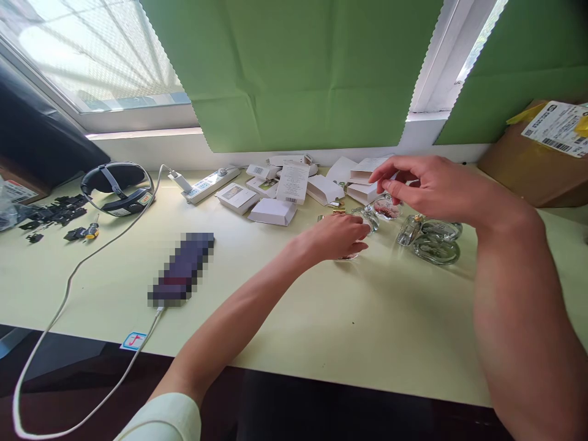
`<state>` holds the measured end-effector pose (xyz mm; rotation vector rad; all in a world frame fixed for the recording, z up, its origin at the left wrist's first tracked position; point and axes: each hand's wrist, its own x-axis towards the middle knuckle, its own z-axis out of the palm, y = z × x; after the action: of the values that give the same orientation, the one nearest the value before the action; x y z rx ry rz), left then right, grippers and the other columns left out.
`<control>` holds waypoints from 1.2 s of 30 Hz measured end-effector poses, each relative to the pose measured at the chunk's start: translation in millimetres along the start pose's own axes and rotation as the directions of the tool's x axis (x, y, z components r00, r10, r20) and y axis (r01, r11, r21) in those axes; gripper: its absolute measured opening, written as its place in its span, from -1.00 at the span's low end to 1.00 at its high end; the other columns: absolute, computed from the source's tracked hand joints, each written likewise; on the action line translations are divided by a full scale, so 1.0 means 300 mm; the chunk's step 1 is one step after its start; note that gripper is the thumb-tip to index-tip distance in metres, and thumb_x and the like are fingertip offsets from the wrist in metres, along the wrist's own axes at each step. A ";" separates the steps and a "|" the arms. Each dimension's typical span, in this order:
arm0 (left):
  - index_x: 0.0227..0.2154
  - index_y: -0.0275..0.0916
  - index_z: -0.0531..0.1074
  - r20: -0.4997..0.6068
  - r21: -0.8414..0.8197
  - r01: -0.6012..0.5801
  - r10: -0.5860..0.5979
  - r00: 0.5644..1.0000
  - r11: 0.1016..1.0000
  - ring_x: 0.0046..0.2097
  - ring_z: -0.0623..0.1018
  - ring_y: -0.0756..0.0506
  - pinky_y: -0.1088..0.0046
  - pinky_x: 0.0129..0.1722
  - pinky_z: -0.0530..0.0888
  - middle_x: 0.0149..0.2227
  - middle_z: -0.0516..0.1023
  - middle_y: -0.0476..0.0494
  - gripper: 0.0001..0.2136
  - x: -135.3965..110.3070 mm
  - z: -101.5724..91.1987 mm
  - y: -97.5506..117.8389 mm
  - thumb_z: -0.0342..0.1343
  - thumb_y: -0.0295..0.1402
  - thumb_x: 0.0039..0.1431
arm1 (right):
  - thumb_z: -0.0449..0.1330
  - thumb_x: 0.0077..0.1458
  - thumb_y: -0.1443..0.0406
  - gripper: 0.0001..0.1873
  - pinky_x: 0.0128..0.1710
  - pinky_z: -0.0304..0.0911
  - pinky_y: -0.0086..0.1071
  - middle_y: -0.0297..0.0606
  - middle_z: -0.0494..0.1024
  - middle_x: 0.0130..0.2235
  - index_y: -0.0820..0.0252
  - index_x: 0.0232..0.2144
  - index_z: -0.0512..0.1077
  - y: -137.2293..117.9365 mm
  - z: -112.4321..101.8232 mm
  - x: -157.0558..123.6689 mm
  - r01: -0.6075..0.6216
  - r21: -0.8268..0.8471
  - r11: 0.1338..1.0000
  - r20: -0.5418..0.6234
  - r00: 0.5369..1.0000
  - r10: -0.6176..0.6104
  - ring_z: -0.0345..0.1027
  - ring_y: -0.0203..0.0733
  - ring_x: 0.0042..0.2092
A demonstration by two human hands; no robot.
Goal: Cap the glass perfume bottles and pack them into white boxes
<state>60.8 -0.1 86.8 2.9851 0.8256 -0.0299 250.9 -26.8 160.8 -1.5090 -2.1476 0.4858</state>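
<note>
My left hand (337,236) is low over the table, its fingers bent among small clear glass bottles. A round glass piece (348,255) shows beneath it, and another glass bottle (367,219) lies just past its fingertips. Whether these fingers grip anything is hidden. My right hand (422,184) hovers above a round glass piece with a reddish picture (386,207). Its thumb and fingers are drawn together; anything between them is too small to make out. Under the right wrist, clear round bottles (436,250) lie close together beside a glass piece with a gold-coloured top (408,231).
Small white boxes (293,182), some opened, are heaped by the windowsill. To their left are a power strip (214,184), a headset (120,190), black parts (57,211) and a blurred-out phone (182,269) on a white cable (68,288). A cardboard box (528,162) stands far right.
</note>
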 end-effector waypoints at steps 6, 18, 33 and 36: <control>-0.23 -0.26 0.46 -0.016 0.005 0.001 -0.001 1.000 1.000 -0.23 0.54 -0.11 0.41 -0.40 0.27 -0.21 0.55 -0.16 -0.81 0.009 0.014 -0.004 0.07 -0.24 0.28 | 0.05 0.27 0.18 -0.75 -0.48 0.13 -0.39 -0.30 0.56 -0.32 0.07 -0.12 0.47 -0.010 -0.006 -0.001 -0.015 -0.002 1.000 0.053 0.998 0.015 0.28 -0.33 -0.45; -0.20 -0.24 0.47 0.053 -0.008 0.075 -0.074 0.996 0.997 -0.22 0.54 -0.13 0.40 -0.44 0.25 -0.15 0.54 -0.15 -0.73 0.018 0.022 0.011 0.08 -0.13 0.27 | 0.04 0.26 0.09 -0.73 -0.43 0.19 -0.29 -0.28 0.56 -0.33 -0.01 -0.13 0.46 0.011 0.005 0.012 -0.004 0.004 1.000 0.079 0.997 0.004 0.38 -0.18 -0.39; 0.15 -0.10 0.26 -0.059 -0.273 0.525 -0.558 0.827 0.806 0.16 0.36 -0.25 0.18 0.12 0.32 0.14 0.35 -0.21 -0.47 -0.178 -0.105 -0.310 0.02 0.06 0.20 | 0.09 0.19 0.00 -0.59 -0.28 0.27 -0.28 -0.20 0.56 -0.06 0.02 -0.01 0.44 0.013 0.040 0.023 0.036 -0.011 0.999 0.217 0.976 -0.033 0.43 -0.07 -0.17; 0.18 -0.15 0.20 -0.008 -0.190 0.698 -0.712 0.702 0.690 0.31 0.15 -0.35 0.04 0.20 0.23 0.23 0.20 -0.34 -0.47 -0.196 -0.035 -0.401 0.03 -0.05 0.21 | 0.16 0.09 -0.05 -0.46 -0.20 0.30 -0.26 -0.19 0.50 0.09 -0.03 0.08 0.40 0.005 0.093 0.038 0.083 -0.003 0.997 0.431 0.899 -0.074 0.42 0.03 -0.03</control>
<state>-51.3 73.4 94.7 2.3238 1.8341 0.1326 233.0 -16.1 138.7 -1.4180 -2.5421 0.8373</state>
